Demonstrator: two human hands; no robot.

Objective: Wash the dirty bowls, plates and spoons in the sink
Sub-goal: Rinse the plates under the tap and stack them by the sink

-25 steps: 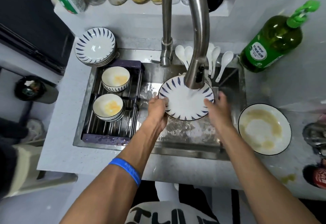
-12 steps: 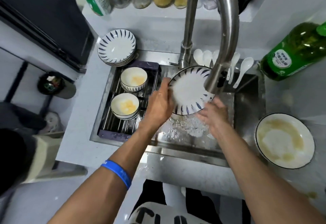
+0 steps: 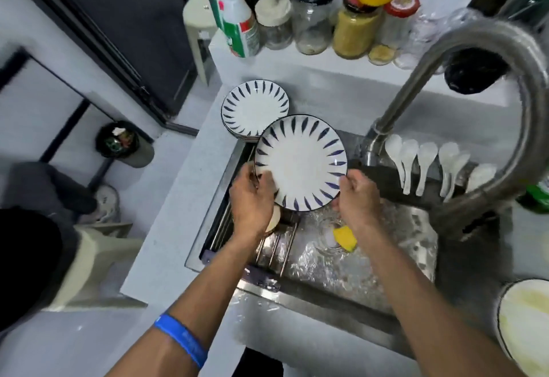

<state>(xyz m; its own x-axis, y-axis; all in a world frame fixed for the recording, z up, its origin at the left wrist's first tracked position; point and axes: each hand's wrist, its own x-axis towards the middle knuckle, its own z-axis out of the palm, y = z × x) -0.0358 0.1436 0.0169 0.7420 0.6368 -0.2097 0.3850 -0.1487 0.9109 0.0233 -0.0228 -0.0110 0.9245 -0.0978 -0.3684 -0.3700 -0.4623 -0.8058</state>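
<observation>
Plate (image 3: 300,159): we hold it face up, tilted slightly toward us, above the sink's left end and clear of the water. Its far-left rim overlaps our view of the stack (image 3: 252,107).
Left hand (image 3: 251,198): fingers curled round the plate's near-left rim, thumb on top. A firm grip, as far as we can see.
Right hand (image 3: 356,198): fingers pinch the near-right rim, thumb over the edge. Both hands sit on the near half of the plate, opposite each other.
Stack: clean patterned plates on the counter corner, just beyond and left of the held plate. This is the key relation. The stack lies up and left from our fingers, away from the tap (image 3: 505,109).
Nearer hand: the left one is on the stack's side. We judge it would lead the set-down, with the right one letting go first.
Axis: the plate is round, so no long axis matters. Only its tilt needs levelling before it lands.
Rack (image 3: 276,246): bars under our left wrist, with part of a bowl (image 3: 274,219) peeking out below the hand.
Sink (image 3: 356,257): wet floor, a yellow sponge (image 3: 344,238) beside the drain.
Spoons (image 3: 424,168): white, leaning in a row at the back edge, well right of the plate.
Dirty plate (image 3: 523,317): on the right counter, yellow smears, not yet washed.
Risk: wet rim, so a slip onto the stack could chip it.
</observation>
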